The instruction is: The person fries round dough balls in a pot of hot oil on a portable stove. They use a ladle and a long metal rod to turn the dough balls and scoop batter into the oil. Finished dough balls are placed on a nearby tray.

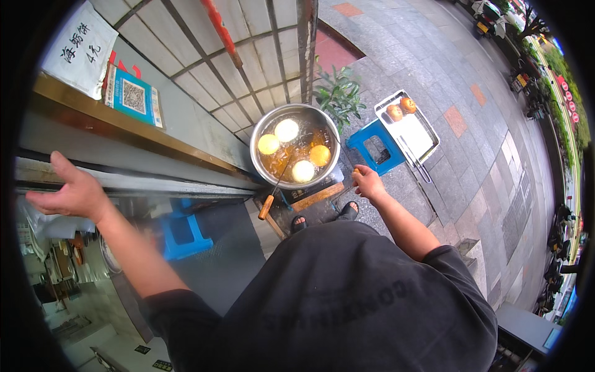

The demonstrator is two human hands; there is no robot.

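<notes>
My left hand (pixel 77 193) is stretched out at the left, thumb and fingers apart and nothing in it, near the metal frame (pixel 142 177) of a glass panel. On the right, my right hand (pixel 368 182) is closed on what looks like a short wooden handle (pixel 357 171); the rest of that tool cannot be made out. Ahead of me stands a round metal pot (pixel 253 149) of bubbling oil. Several round cakes float in it, such as a pale cake (pixel 287 130) and a golden cake (pixel 319 155). A thin tool with a wooden handle (pixel 266 208) leans over the pot's near rim.
Right of the pot, a blue stool (pixel 356 141) stands beside a metal tray (pixel 427 127) holding two browned cakes (pixel 401 109) and tongs (pixel 416 162). A leafy plant (pixel 339 96) grows behind. Another blue stool (pixel 189 239) is at lower left; a tiled wall (pixel 204 80) rises behind the pot.
</notes>
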